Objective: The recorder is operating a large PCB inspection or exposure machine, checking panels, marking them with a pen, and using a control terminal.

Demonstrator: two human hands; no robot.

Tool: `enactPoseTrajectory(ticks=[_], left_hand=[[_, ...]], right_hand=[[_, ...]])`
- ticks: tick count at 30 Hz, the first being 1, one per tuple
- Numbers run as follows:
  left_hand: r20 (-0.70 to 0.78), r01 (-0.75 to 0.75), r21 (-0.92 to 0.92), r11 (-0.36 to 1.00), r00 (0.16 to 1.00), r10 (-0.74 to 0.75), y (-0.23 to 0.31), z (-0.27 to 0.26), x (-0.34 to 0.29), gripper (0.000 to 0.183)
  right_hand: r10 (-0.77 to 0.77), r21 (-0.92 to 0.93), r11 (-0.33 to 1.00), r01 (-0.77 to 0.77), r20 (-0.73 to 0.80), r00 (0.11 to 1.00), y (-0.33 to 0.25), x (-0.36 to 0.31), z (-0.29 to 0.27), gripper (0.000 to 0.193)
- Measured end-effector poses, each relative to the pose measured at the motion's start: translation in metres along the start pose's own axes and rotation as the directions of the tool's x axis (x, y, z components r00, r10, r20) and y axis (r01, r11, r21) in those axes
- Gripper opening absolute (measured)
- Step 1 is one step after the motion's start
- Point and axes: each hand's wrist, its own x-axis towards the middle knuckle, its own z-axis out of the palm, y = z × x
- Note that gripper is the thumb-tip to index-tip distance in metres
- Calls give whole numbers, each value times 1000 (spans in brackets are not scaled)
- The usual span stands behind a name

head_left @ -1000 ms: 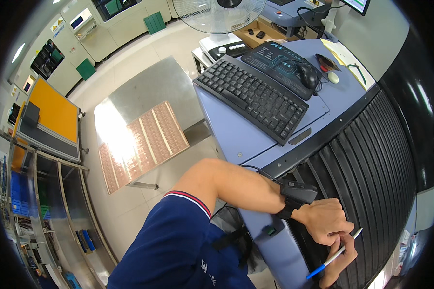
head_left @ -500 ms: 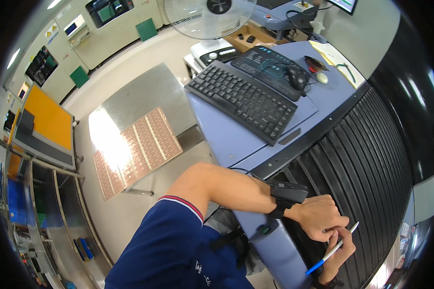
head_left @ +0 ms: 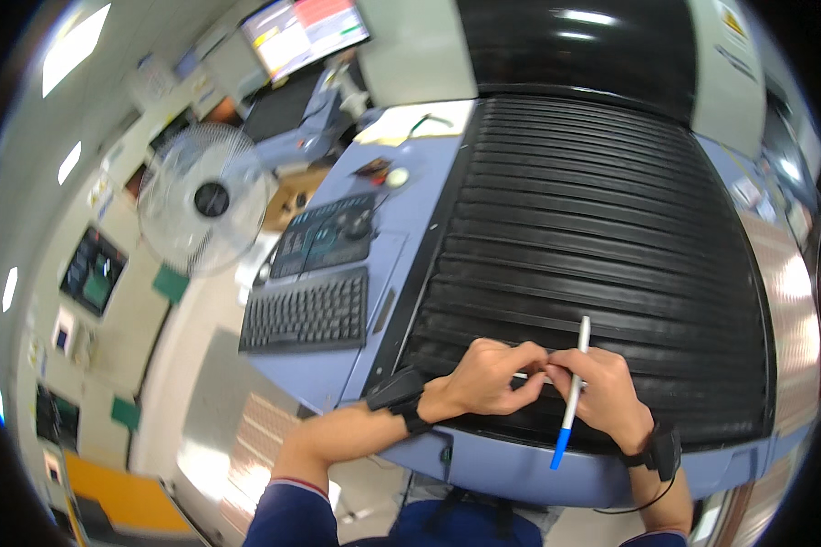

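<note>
Over the black ribbed cover [head_left: 575,219] of a machine bed, my two hands meet at the fingertips. A white pen with a blue end [head_left: 573,398] slants through the fingers of my right hand [head_left: 604,390], its blue end pointing toward me. My left hand [head_left: 491,378] is closed in a pinch against the right fingertips. Something small and pale shows there, too little to name. Each wrist wears a strapped black device; the left one [head_left: 397,390] sits above the purple-blue front edge.
To the left lie a black keyboard [head_left: 306,310], a second dark keypad [head_left: 324,232] and a mouse [head_left: 354,223]. A standing fan [head_left: 212,200] and a lit monitor [head_left: 306,32] are behind them. Copper-coloured panels [head_left: 780,283] lie at right; another panel [head_left: 251,447] is at lower left.
My view has swung right, so the ribbed cover now fills the middle and both forearms show. My hands remain together, with the pen still in the right one.
</note>
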Motion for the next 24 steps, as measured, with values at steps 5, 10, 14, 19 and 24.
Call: enactPoseTrajectory(ticks=[5, 10, 14, 19, 24], left_hand=[[95, -63, 115, 991, 994, 53, -2, -11, 1, 19], [187, -99, 153, 983, 980, 70, 2, -15, 10, 17], [106, -37, 124, 992, 994, 24, -2, -10, -4, 11], [230, 26, 10, 1000, 973, -28, 3, -22, -11, 15], [215, 88, -121, 989, 975, -61, 10, -16, -12, 28]], right_hand=[[-37, 13, 999, 37, 15, 999, 4, -1, -2, 14], [-34, -33, 999, 36, 49, 998, 6, -3, -7, 15], [-34, -27, 999, 36, 80, 996, 5, -4, 1, 15], [-39, -48, 998, 44, 100, 994, 1, -4, -2, 15], [-20, -40, 999, 26, 142, 990, 0, -4, -2, 15]])
